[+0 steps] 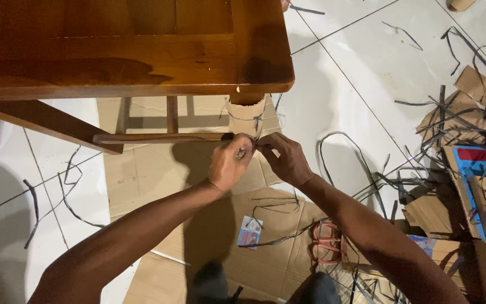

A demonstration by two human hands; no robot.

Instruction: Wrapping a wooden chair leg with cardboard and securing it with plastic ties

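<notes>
Cardboard wrap [247, 117] around the wooden leg just under the corner of the brown wooden table [142, 50], torn open along its upper edge, a dark strap crossing it. Left hand [230, 162] pinched shut on the lower edge of the wrap, fingers curled tight. Right hand [284, 157] touching it from the other side, fingertips closed on the same edge. Beneath both, flattened cardboard sheet [198, 225] spread on the white tiled floor [355, 73], with a small blue and white tag [249, 231] and a pair of red-strapped sandals [326, 242] lying on it. Farther right, loose black plastic straps [440, 112] tangled over torn cardboard scraps [479, 84]. No containers in view.
</notes>
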